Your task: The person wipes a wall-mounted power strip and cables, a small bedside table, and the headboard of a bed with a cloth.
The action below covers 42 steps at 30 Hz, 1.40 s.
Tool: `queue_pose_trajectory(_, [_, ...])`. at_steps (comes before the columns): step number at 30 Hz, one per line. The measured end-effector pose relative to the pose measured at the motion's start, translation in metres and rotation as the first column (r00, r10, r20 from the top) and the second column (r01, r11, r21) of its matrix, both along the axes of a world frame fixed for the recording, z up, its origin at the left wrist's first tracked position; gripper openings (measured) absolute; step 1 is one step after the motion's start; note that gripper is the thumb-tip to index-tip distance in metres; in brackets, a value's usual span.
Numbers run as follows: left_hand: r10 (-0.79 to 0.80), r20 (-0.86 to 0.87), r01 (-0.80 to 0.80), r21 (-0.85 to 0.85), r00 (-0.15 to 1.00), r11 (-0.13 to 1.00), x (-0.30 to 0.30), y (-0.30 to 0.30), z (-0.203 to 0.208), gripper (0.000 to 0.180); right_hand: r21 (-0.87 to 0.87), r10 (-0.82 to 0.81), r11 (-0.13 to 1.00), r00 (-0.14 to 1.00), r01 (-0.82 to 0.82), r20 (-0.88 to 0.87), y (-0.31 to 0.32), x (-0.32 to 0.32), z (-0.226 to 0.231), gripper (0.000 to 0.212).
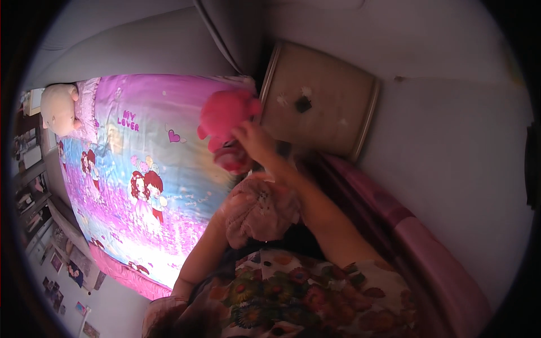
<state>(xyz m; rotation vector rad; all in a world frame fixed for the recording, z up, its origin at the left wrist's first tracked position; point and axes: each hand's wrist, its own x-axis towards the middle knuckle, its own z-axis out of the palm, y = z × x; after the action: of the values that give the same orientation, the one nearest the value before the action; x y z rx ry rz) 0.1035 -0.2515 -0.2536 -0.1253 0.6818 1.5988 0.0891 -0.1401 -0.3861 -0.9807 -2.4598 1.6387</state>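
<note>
Nearest the camera, at the bottom of the frame, a cream shirt printed with colourful flowers [282, 287] is seen, worn by the person. At the far left, a beige plush toy with pinkish limbs [58, 110] is propped at the edge of a purple, pink and blue bedspread printed with cartoon couples [186, 186], by which the left half is filled. Above centre, a bright pink, rounded plush toy [225, 112] is found over the bedspread's upper right corner, with a glossy red-and-pink piece [231, 159] just below it; whether the two are joined cannot be told. At the centre, the left hand [243, 194] is largely covered by a dusty-pink, fluffy fabric bundle [262, 211], so its grip cannot be told. Just above, the right hand's [248, 138] fingers are bent against the pink toy's lower edge; whether it is gripped or merely touched cannot be made out. Handling of that toy is judged to be the step in hand; for any lift or turn, a secure right-hand hold would be called for. Farther right, a tan, flat-topped panel [332, 107] and a maroon-and-pink fabric drape [389, 211] are seen.
</note>
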Motion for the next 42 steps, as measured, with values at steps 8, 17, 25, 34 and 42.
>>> queue_pose_trajectory(8, [0.039,-0.121,-0.060,-0.172,0.992,0.983,-0.014,0.010,-0.077,0.030,-0.730,-0.243,0.659,0.970,0.181,0.021,0.059,0.095,-0.073,0.031])
queue_pose_trajectory(17, [-0.560,-0.466,0.387,-0.419,0.685,0.821,-0.027,0.060,-0.140,0.024,-0.279,-0.449,0.798,0.836,0.534,0.314,0.133,0.211,-0.103,0.031])
queue_pose_trajectory(25, [-0.559,-0.362,0.393,-0.439,0.746,0.808,0.020,0.038,-0.154,0.019,0.366,-0.461,0.867,0.824,0.339,0.330,0.179,0.125,-0.145,0.026])
queue_pose_trajectory(34, [-0.585,-0.344,0.414,-0.456,0.735,0.788,0.014,0.007,-0.145,0.019,0.268,-0.308,0.937,0.894,0.225,0.325,0.152,0.133,-0.129,0.017])
queue_pose_trajectory(42, [-0.295,-0.531,0.078,-0.393,0.795,0.916,-0.034,-0.008,-0.119,0.017,-0.772,-0.389,0.589,0.921,0.241,-0.009,0.075,0.074,-0.030,0.019])
